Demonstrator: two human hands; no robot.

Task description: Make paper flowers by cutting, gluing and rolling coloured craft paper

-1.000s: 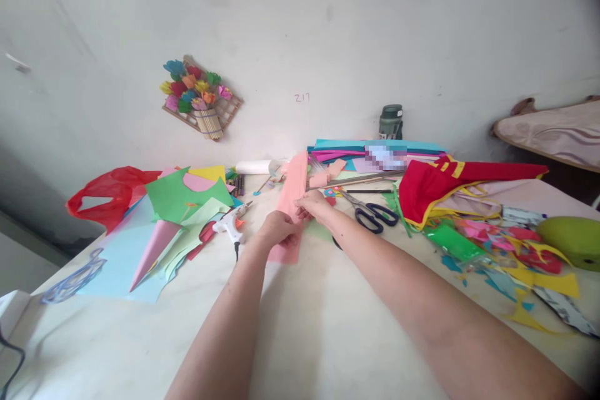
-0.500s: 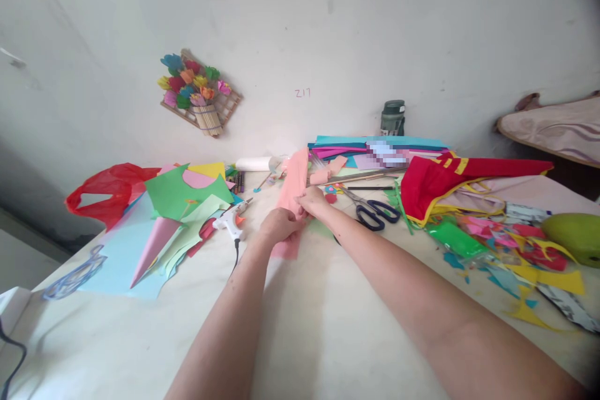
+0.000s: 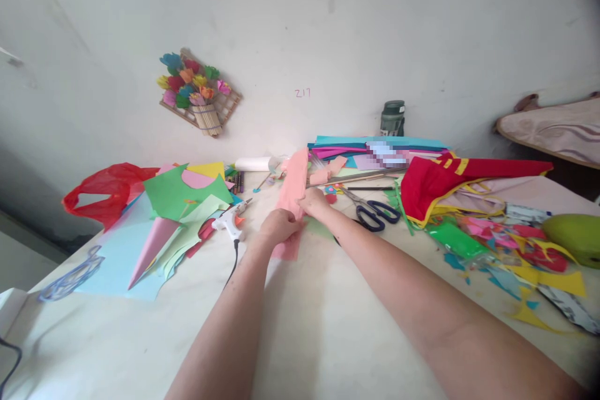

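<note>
A long strip of salmon-pink crepe paper (image 3: pixel 294 178) lies lengthwise on the table in front of me. My left hand (image 3: pixel 280 225) is closed on its lower part, fingers pinched at the paper. Just above and to the right, my right hand (image 3: pixel 313 202) pinches the strip's right edge. The lower end of the strip shows below my left hand. To the left lies a white glue gun (image 3: pixel 229 222) with a black cord. Dark-handled scissors (image 3: pixel 371 214) rest to the right of my right hand.
Coloured paper sheets, a pink paper cone (image 3: pixel 154 249) and a red plastic bag (image 3: pixel 100 195) cover the left side. On the right are a red cloth with yellow trim (image 3: pixel 424 184), paper scraps and a green fruit (image 3: pixel 574 239). A dark bottle (image 3: pixel 392 119) stands at the back wall.
Both hands keep their hold on the pink paper and have barely moved. The fingers of my left hand are slightly more tucked in. Otherwise the scene looks the same.
</note>
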